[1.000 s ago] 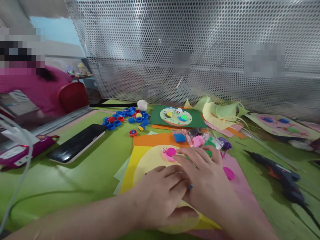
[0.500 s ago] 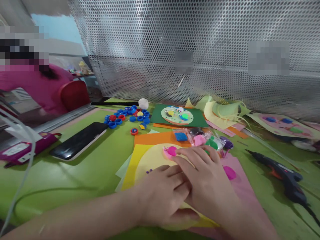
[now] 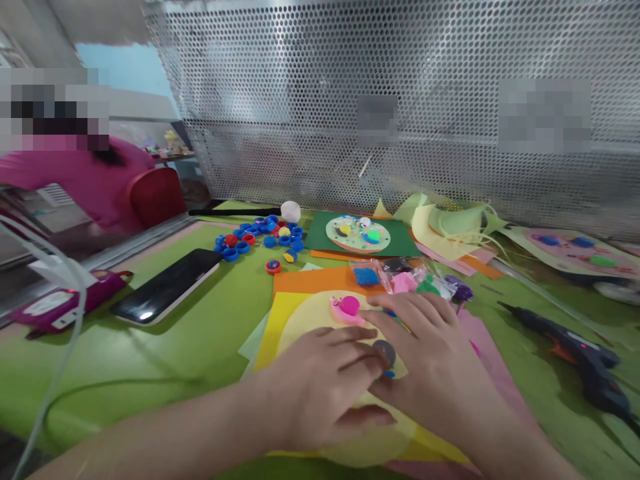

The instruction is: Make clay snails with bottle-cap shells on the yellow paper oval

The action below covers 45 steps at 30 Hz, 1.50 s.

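Note:
My left hand (image 3: pixel 327 383) is over a pale yellow paper circle (image 3: pixel 305 320), its thumb apart and its fingers loosely bent. Its fingertips touch a small grey disc (image 3: pixel 385 353) beside some blue clay (image 3: pixel 389 375). Opposite it, my right hand (image 3: pixel 430 347) has its fingers stretched out over the circle's right part, thumb close to the disc. Just beyond the hands, a pink clay snail (image 3: pixel 349 308) sits on the circle. Other small coloured pieces show partly under the right fingers. The circle lies on a yellow sheet (image 3: pixel 273 333).
A black glue gun (image 3: pixel 575 347) lies at right. Bagged clay (image 3: pixel 403 281) sits beyond the hands. At left are a phone (image 3: pixel 167 287), several bottle caps (image 3: pixel 243 247) and a purple device (image 3: pixel 70 307) with a white cable. A decorated disc (image 3: pixel 359 233) lies behind. A perforated metal panel (image 3: pixel 320 100) bounds the back.
My hands have parted slightly, the right moving right. The grey disc and blue clay between them now show. The whole view has shifted a little.

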Available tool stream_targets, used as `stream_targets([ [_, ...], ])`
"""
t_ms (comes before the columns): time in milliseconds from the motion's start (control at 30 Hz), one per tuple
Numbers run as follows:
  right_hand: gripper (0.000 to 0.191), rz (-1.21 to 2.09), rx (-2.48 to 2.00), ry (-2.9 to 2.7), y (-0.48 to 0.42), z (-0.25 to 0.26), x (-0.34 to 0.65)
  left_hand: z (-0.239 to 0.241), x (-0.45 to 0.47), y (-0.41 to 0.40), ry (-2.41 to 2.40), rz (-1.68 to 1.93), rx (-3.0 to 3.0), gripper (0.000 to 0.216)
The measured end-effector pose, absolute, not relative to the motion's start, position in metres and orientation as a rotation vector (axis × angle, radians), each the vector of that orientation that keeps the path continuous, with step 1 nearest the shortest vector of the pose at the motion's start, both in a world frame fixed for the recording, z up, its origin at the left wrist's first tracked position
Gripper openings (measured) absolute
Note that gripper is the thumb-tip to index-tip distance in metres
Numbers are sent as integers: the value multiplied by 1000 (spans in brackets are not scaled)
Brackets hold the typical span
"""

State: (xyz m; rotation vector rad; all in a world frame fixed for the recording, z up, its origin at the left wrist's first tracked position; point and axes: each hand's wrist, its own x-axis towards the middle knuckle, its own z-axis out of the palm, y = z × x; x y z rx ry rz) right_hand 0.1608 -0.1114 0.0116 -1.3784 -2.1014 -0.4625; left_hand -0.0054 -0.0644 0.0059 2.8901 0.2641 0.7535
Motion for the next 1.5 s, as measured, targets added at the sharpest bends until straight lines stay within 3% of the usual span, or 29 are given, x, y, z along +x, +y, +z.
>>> stream_targets([
  [400,22,-476,-1376,-2049,-106,12,171,14,-19,-53,387,893,2636,13],
  [633,23,-453,-1374,-2152,-106,12,174,16,-17,-50,620,812,2001,11],
  [900,23,-217,-2044,-2048,-78,-5,210,10,-11,-30,726,681,1174,25],
  [1200,21,-46,-2157,-2049,-72,-6,207,7,-11,-33,722,629,1107,32],
  [1500,23,-59,-1966,-1995,-71,-12,217,5,-11,-33,724,729,1152,26],
])
